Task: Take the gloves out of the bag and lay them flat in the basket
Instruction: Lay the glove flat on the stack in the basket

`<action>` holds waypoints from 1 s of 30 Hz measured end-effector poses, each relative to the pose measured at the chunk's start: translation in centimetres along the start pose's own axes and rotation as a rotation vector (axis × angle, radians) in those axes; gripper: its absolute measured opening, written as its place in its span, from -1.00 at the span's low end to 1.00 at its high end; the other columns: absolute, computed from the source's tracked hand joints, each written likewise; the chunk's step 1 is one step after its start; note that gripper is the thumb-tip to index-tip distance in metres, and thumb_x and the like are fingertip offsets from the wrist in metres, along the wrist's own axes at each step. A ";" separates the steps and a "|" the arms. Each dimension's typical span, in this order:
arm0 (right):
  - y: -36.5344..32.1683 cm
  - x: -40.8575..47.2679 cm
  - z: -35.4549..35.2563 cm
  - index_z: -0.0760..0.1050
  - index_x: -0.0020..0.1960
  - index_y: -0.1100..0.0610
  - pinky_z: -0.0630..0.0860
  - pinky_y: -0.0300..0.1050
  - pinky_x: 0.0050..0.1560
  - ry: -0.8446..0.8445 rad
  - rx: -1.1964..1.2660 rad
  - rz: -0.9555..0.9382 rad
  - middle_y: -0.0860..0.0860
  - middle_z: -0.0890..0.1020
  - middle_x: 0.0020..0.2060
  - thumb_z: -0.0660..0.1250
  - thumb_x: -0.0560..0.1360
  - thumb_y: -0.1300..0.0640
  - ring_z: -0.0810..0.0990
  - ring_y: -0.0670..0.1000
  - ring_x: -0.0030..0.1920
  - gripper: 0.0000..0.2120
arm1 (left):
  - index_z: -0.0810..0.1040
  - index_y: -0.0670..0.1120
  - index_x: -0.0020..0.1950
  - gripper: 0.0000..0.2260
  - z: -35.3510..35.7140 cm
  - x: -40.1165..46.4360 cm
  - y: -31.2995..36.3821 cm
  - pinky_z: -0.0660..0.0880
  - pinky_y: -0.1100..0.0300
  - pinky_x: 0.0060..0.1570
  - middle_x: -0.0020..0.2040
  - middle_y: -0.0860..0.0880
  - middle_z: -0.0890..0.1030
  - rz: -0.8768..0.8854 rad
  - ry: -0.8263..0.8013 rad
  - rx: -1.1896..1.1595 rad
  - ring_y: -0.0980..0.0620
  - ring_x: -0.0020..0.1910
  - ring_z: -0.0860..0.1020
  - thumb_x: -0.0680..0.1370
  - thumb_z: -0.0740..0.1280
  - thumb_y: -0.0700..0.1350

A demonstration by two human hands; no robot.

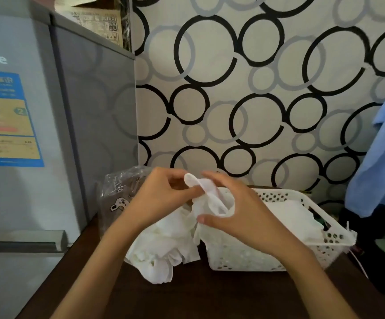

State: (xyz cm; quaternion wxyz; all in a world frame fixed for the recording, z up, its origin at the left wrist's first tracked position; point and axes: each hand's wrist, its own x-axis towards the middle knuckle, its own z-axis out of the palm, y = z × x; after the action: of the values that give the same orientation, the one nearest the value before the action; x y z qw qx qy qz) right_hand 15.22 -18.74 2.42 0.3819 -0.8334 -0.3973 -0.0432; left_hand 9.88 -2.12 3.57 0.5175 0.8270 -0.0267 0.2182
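Hands meet over the dark wooden table (210, 295), both working one white glove (212, 201). The left hand (161, 199) pinches the glove near its upper, rounded end between thumb and curled fingers; the right hand (239, 212) has its fingers curled round the glove's lower part, thumb pressing in from below. Between the two grips the glove's long axis runs on a slant, from upper left down to lower right, and its lower end hangs just above the near left corner of the white perforated basket (267, 256).

That is the relation the next move seems to turn on: the basket lies to the right of and a little beyond the grip, so the right hand is the nearer one to carry the glove across, with the left spreading it flat. White gloves already lie inside the basket (292, 217).

A heap of further gloves (163, 247) sits on the table just left of the basket, under the wrists. The clear printed plastic bag (120, 192) stands behind the left hand, beside the grey fridge (48, 134). Whether the bag holds more gloves I cannot tell; the hand covers its mouth. The held glove's cuff and fingers are bunched and hard to tell apart, and the basket's floor is hidden by its contents.
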 end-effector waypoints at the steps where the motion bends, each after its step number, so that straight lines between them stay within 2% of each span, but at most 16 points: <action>1: 0.4 0.4 0.3 0.49 0.07 -0.19 0.45 -0.32 -0.09 0.071 0.032 0.004 -0.28 0.57 -0.08 0.47 0.38 -0.08 0.51 -0.31 -0.09 -0.70 | 0.67 -0.12 -0.04 -0.89 0.1 0.0 0.1 0.52 0.38 -0.28 -0.22 -0.01 0.70 -0.010 -0.011 -0.038 0.09 -0.25 0.67 0.46 0.46 -0.14; 2: 1.0 0.7 0.4 0.55 -0.12 -0.07 0.41 -0.32 -0.27 0.146 0.079 0.018 -0.19 0.57 -0.30 0.44 0.42 -0.05 0.50 -0.24 -0.30 -0.89 | 0.64 -0.07 0.02 -0.81 0.1 0.1 0.0 0.51 0.41 -0.27 -0.16 0.01 0.70 -0.023 -0.019 -0.057 0.10 -0.21 0.67 0.43 0.48 -0.08; 4: 1.7 1.0 -0.1 0.55 -0.25 0.11 0.34 -0.25 -0.41 0.242 0.172 0.058 -0.08 0.52 -0.45 0.42 0.44 0.00 0.43 -0.15 -0.45 -0.79 | 0.53 0.04 0.14 -0.57 0.2 0.2 -0.6 0.50 0.45 -0.22 -0.03 0.08 0.66 -0.077 -0.073 -0.014 0.20 -0.11 0.63 0.32 0.52 0.08; 6: 1.8 1.0 -0.7 0.59 -0.19 0.11 0.52 -0.11 -0.33 0.278 0.292 0.140 -0.02 0.63 -0.36 0.45 0.42 0.02 0.57 -0.04 -0.36 -0.84 | 0.44 0.08 0.20 -0.41 1.1 0.1 -1.2 0.51 0.43 -0.15 0.07 0.15 0.59 -0.122 -0.171 0.070 0.27 -0.03 0.58 0.24 0.54 0.15; 7: 1.9 0.9 -1.0 0.61 -0.14 0.09 0.59 -0.07 -0.22 0.277 0.364 0.187 -0.01 0.67 -0.28 0.46 0.41 0.03 0.63 -0.01 -0.26 -0.86 | 0.43 0.06 0.21 -0.43 1.8 0.1 -1.4 0.53 0.39 -0.13 0.09 0.16 0.58 -0.120 -0.192 0.097 0.26 -0.01 0.58 0.27 0.54 0.13; 9: 2.3 0.9 -1.6 0.61 -0.04 0.05 0.62 -0.05 -0.09 0.265 0.547 0.275 -0.04 0.70 -0.18 0.47 0.40 0.06 0.68 -0.04 -0.14 -0.84 | 0.52 0.01 0.14 -0.62 3.0 0.1 -1.7 0.58 0.26 -0.11 0.02 0.11 0.63 -0.074 -0.123 0.094 0.22 -0.06 0.60 0.39 0.50 0.05; 11: 3.0 0.9 -2.5 0.60 0.07 0.06 0.62 -0.07 -0.06 0.260 0.717 0.333 -0.03 0.71 -0.10 0.43 0.44 0.07 0.68 -0.02 -0.07 -0.79 | 0.62 -0.07 0.02 -0.81 3.3 0.2 -1.7 0.58 0.16 -0.11 -0.11 0.02 0.68 -0.032 -0.048 0.075 0.15 -0.17 0.63 0.49 0.41 0.00; 14: 4.2 0.6 -4.6 0.58 0.14 0.04 0.58 -0.05 0.03 0.345 0.898 0.389 -0.03 0.70 -0.01 0.38 0.48 0.03 0.66 0.00 0.01 -0.75 | 0.62 -0.22 -0.17 -0.66 2.9 0.2 -1.6 0.52 0.21 -0.24 -0.22 -0.10 0.68 -0.043 -0.035 0.022 0.00 -0.28 0.63 0.48 0.36 0.08; 16: 5.1 0.3 -5.9 0.59 0.15 0.04 0.56 -0.03 0.09 0.398 0.960 0.411 -0.03 0.69 0.02 0.39 0.46 0.03 0.64 0.00 0.05 -0.73 | 0.53 -0.35 -0.24 -0.51 2.9 0.1 -1.5 0.50 0.14 -0.23 -0.29 -0.22 0.62 -0.068 -0.038 -0.050 -0.19 -0.31 0.57 0.47 0.30 0.13; 18: 5.7 -0.1 -7.0 0.60 0.13 0.09 0.55 -0.08 0.03 0.412 0.994 0.421 0.00 0.68 0.02 0.40 0.44 0.08 0.63 0.00 0.06 -0.73 | 0.48 -0.38 -0.24 -0.45 3.2 0.2 -1.3 0.43 0.16 -0.30 -0.33 -0.26 0.54 -0.124 -0.028 -0.091 -0.20 -0.37 0.46 0.50 0.23 0.16; 19: 6.0 -0.3 -7.5 0.60 0.10 0.12 0.55 -0.11 -0.02 0.413 0.996 0.420 0.01 0.68 0.01 0.39 0.44 0.11 0.62 0.01 0.05 -0.75 | 0.52 -0.37 -0.18 -0.46 3.3 0.4 -1.4 0.45 0.20 -0.29 -0.29 -0.25 0.58 -0.162 -0.020 -0.111 -0.20 -0.33 0.49 0.53 0.20 0.16; 21: 6.6 -0.7 -8.6 0.60 0.07 0.13 0.53 -0.14 -0.09 0.412 0.988 0.439 0.04 0.67 -0.03 0.37 0.45 0.16 0.62 0.01 -0.01 -0.80 | 0.60 -0.28 0.01 -0.54 3.6 0.9 -1.5 0.52 0.23 -0.11 -0.10 -0.20 0.67 -0.253 -0.023 -0.159 -0.17 -0.11 0.61 0.59 0.16 0.11; 23: 7.3 -1.1 -9.6 0.59 0.09 0.11 0.52 -0.13 -0.10 0.401 0.958 0.476 0.04 0.68 -0.02 0.36 0.47 0.18 0.62 0.01 -0.03 -0.80 | 0.64 -0.18 0.04 -0.62 3.9 1.2 -1.3 0.52 0.23 -0.05 -0.07 -0.12 0.69 -0.286 -0.050 -0.172 -0.09 -0.05 0.64 0.60 0.18 0.08; 26: 7.5 -1.5 -10.4 0.58 0.06 0.08 0.52 -0.10 -0.08 0.433 0.860 0.490 0.06 0.65 0.01 0.36 0.48 0.16 0.60 0.03 0.01 -0.84 | 0.68 -0.05 -0.04 -0.76 4.3 1.9 -0.6 0.55 0.30 -0.15 -0.14 -0.02 0.71 -0.214 -0.076 -0.128 0.05 -0.17 0.67 0.58 0.26 0.02; 28: 7.0 -1.6 -10.5 0.56 -0.05 0.03 0.53 -0.07 -0.06 0.519 0.795 0.448 0.02 0.64 -0.09 0.34 0.51 0.18 0.60 -0.01 -0.09 -0.93 | 0.69 -0.02 -0.06 -0.82 4.2 2.5 -0.1 0.51 0.32 -0.29 -0.20 0.01 0.71 -0.211 -0.053 -0.141 0.13 -0.30 0.64 0.55 0.31 0.00; 30: 6.1 -1.4 -10.3 0.55 -0.06 0.00 0.56 -0.09 -0.09 0.569 0.729 0.363 -0.05 0.67 -0.18 0.33 0.51 0.19 0.62 -0.07 -0.15 -0.90 | 0.67 -0.02 -0.25 -0.77 3.6 2.9 0.2 0.42 0.29 -0.42 -0.35 0.01 0.64 -0.248 0.009 -0.193 0.10 -0.46 0.53 0.55 0.33 0.00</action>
State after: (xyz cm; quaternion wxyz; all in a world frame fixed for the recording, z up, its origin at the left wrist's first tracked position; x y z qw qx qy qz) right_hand 20.91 -28.91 5.54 0.7432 -0.6564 -0.1152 -0.0598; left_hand 13.64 -4.85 3.54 0.6175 0.7695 0.0572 0.1525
